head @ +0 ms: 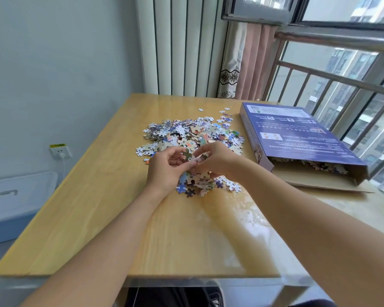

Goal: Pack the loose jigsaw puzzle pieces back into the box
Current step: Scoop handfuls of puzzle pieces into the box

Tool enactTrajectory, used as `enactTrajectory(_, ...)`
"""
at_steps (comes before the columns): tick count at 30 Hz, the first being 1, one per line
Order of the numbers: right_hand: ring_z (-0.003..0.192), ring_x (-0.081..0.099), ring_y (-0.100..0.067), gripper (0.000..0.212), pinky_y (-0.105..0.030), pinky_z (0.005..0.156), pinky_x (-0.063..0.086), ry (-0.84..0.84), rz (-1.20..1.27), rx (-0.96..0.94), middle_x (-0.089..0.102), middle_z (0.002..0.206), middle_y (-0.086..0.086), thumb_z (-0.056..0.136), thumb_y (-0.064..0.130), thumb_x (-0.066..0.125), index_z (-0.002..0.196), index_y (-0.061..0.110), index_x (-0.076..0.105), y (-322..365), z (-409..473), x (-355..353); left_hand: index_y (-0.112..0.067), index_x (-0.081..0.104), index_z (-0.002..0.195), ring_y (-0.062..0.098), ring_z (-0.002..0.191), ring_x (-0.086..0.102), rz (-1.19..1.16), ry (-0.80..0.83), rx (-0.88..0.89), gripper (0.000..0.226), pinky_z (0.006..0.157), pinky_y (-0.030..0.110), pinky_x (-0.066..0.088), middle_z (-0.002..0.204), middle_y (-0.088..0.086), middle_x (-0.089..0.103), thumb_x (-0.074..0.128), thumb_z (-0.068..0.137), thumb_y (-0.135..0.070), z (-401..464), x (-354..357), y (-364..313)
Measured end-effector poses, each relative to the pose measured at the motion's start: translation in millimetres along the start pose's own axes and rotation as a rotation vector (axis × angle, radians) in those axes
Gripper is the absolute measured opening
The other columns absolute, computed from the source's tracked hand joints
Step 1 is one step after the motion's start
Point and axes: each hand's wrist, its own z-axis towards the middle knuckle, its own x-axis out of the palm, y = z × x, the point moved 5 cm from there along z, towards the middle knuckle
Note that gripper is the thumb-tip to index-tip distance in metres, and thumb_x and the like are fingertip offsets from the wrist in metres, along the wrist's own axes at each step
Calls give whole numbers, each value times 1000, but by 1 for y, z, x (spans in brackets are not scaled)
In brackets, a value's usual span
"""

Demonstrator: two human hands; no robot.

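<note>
Storage bin of pale plastic sits on the floor at far left, a wall socket beyond it; on the wooden table we see our left hand curled, pinching a clump of puzzle pieces that our right hand also grips with bent fingers, both just above the loose pile; further right lies the purple puzzle box, flat, its near end open with pieces inside; window railing stands behind.
</note>
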Motion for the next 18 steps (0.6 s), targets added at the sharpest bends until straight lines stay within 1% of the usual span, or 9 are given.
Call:
enactTrajectory(3,70,66,-23,38,-28,60,55,0,117,35,65,82,-6,74,15,88,107,14,71,-10,1,-2,-18,70,116,5,80,67,17,-2,3,44,72,10,51,90,-3,71,84,76,-26,3,0,1)
enactTrajectory(6,90,73,-27,35,-31,65,61,41,331,103,70,101,-15,77,6,84,109,7,70,-17,0,-4,-14,69,122,6,84,67,64,56,49,40,75,9,49,93,-3,72,75,85,-29,5,4,-5)
enactTrajectory(8,95,71,-25,32,-33,67,62,65,475,142,68,106,-15,80,-2,80,109,3,69,-20,-1,-5,-15,69,123,10,86,68,92,109,57,40,80,16,53,93,-2,73,74,86,-30,6,8,-7)
enactTrajectory(10,103,67,-28,31,-36,68,62,71,571,195,63,120,-17,83,-6,75,112,0,68,-26,2,-6,-17,69,119,7,83,69,107,126,42,42,79,20,56,91,-4,72,79,81,-30,7,12,-9)
enactTrajectory(12,98,67,-30,36,-36,66,61,80,671,248,54,135,-20,88,-5,68,123,-2,60,-28,3,-4,-15,68,120,7,79,70,112,129,32,48,77,18,57,91,-3,73,84,76,-23,8,16,-13)
enactTrajectory(13,95,66,-30,38,-39,67,62,84,733,269,50,140,-21,91,-2,63,128,-1,54,-29,3,-4,-14,67,121,8,78,70,119,138,48,51,77,19,58,91,-3,73,85,74,-21,9,18,-15)
enactTrajectory(15,92,64,-29,36,-44,75,61,105,813,267,50,137,-18,96,9,59,131,4,48,-29,1,-6,-14,67,121,7,77,70,142,163,82,54,77,18,57,91,-4,73,87,71,-18,10,25,-22)
enactTrajectory(17,87,66,-27,37,-44,83,61,166,811,240,56,123,-15,97,24,63,127,6,53,-28,-2,-8,-17,68,119,3,78,69,156,207,97,52,77,18,56,90,-7,74,87,71,-15,10,32,-29)
enactTrajectory(18,82,68,-25,36,-43,84,61,187,793,230,60,119,-15,96,27,66,124,6,57,-30,-5,-10,-18,67,118,3,79,69,164,235,104,52,79,21,57,90,-8,74,87,70,-13,10,37,-33)
